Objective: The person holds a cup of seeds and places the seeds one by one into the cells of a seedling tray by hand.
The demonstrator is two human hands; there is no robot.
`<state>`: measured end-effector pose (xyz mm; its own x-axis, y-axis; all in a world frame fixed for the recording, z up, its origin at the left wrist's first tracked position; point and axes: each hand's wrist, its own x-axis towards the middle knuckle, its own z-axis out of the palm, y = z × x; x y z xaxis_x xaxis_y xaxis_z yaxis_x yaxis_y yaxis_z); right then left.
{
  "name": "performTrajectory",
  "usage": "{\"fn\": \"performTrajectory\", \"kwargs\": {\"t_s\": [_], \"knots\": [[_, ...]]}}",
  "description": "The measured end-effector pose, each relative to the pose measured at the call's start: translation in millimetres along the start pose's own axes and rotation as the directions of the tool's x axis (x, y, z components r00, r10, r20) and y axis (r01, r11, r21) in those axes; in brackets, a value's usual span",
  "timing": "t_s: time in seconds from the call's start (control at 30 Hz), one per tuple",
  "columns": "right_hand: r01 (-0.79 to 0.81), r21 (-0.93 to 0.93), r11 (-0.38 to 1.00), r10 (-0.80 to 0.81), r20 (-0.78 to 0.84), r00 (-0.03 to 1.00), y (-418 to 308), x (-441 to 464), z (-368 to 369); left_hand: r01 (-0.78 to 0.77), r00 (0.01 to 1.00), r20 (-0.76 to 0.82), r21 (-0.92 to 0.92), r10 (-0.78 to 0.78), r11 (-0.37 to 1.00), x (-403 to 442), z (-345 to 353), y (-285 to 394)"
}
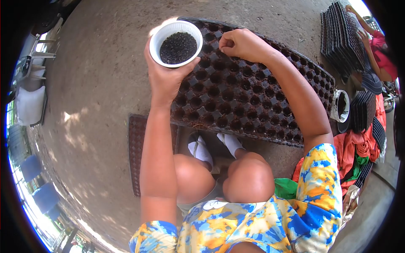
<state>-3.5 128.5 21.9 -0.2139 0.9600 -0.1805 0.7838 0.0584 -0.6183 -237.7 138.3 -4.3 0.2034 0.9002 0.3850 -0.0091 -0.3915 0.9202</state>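
My left hand (163, 80) is wrapped round a white plastic cup (177, 28), held over the left end of a black seedling tray (242, 96). Small round black seeds (178, 48) lie inside the cup. Dark brown soil shows in many of the tray's cells. Just right of the cup, above the tray's far half, my right hand (244, 44) has its fingers pinched together. Whatever those fingers may hold is too small or hidden to make out.
A second tray (137, 147) lies on the ground by my left arm. Stacked black trays (344, 38) stand at the far right near another person (382, 55). A white container (341, 105) sits beside the tray's right end, near red cloth (348, 154). Chairs (31, 168) line the left.
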Motion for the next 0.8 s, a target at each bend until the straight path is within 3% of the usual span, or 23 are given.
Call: {"fn": "performTrajectory", "kwargs": {"t_s": [0.07,0.17,0.33,0.37,0.47,0.53,0.57,0.67,0.8], "knots": [[0.000,0.005,1.000,0.000,0.003,1.000,-4,-2,-1,0.003,1.000,-0.014,-0.005,-0.003,1.000,-1,2,3],[0.058,-0.008,0.998,-0.056,0.155,0.986,-6,-4,0,0.002,1.000,-0.020,-0.006,-0.002,1.000,-2,1,0],[0.087,-0.135,0.987,-0.074,0.099,0.992,-34,-11,-18,0.004,1.000,0.000,0.044,-0.004,0.999,0,2,-2],[0.024,0.001,1.000,-0.024,-0.011,1.000,-42,-13,-24,-0.003,1.000,0.009,0.062,0.002,0.998,0,2,-2],[0.192,-0.133,0.972,-0.201,-0.056,0.978,-82,-12,-36,-0.029,0.998,0.051,0.069,0.026,0.997,-4,13,0],[0.226,-0.393,0.891,-0.237,0.021,0.971,-83,4,-7,-0.121,0.989,0.112,0.248,0.096,0.961,-7,21,3],[0.277,-0.299,0.913,-0.303,-0.041,0.952,-83,3,1,-0.137,0.986,0.130,0.264,0.106,0.955,-9,24,2],[0.269,-0.379,0.886,-0.264,0.064,0.962,-92,9,1,-0.132,0.987,0.122,0.268,0.103,0.954,-10,26,4],[0.187,-0.003,0.982,-0.187,0.000,0.982,-82,1,-21,-0.082,0.992,0.110,0.226,0.058,0.971,-6,14,7]]}}
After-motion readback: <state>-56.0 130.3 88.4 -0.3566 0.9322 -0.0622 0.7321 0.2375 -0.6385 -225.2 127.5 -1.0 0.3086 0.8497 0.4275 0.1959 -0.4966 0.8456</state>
